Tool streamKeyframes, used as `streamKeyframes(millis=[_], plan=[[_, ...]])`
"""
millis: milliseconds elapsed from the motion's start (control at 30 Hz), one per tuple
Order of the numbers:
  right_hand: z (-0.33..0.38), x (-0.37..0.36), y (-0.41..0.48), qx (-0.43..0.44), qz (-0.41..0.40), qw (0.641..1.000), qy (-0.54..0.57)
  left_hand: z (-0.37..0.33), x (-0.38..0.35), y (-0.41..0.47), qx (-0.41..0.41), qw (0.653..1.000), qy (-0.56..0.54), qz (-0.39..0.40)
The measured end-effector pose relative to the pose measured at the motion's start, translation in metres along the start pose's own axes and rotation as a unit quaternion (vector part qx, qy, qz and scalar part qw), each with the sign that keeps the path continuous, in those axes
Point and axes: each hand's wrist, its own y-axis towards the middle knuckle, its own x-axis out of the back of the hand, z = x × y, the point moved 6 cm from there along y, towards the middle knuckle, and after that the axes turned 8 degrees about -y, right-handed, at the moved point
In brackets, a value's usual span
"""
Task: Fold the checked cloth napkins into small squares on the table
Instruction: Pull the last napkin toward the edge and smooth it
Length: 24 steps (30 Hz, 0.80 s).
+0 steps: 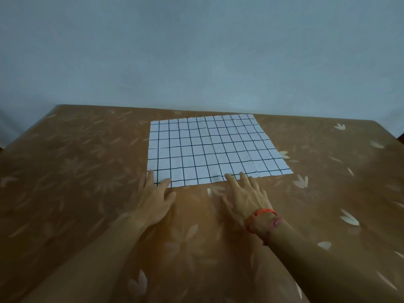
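A white napkin with a dark check grid [209, 149] lies spread flat in the middle of the table, with crease lines running across it. My left hand [155, 197] rests palm down at the napkin's near left corner, fingertips on the cloth. My right hand [244, 195], with red string bracelets at the wrist, lies flat at the near edge right of centre, its fingertips touching the hem. Neither hand grips the cloth; the fingers are spread.
The table [87, 171] wears a brown cloth printed with pale leaves. Its far edge meets a plain grey-blue wall [196, 51]. The table's left and right edges fall away at the sides of the view.
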Motion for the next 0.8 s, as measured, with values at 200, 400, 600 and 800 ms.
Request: streamKeyframes(millis=[200,400,600,800], plan=[[0.01,-0.029,0.05,0.06,-0.076,0.993,-0.07,0.008,-0.02,0.013,-0.008,0.999,0.041,0.013],[0.007,-0.044,0.065,0.066,-0.096,0.986,-0.119,0.001,-0.016,0.007,-0.085,0.991,0.028,-0.101],[0.014,-0.038,0.061,0.069,-0.105,0.985,-0.12,-0.002,-0.003,-0.003,-0.138,0.974,-0.022,-0.176],[0.039,-0.031,0.041,0.1,-0.116,0.982,-0.113,-0.029,0.029,-0.03,-0.198,0.956,-0.033,-0.214]])
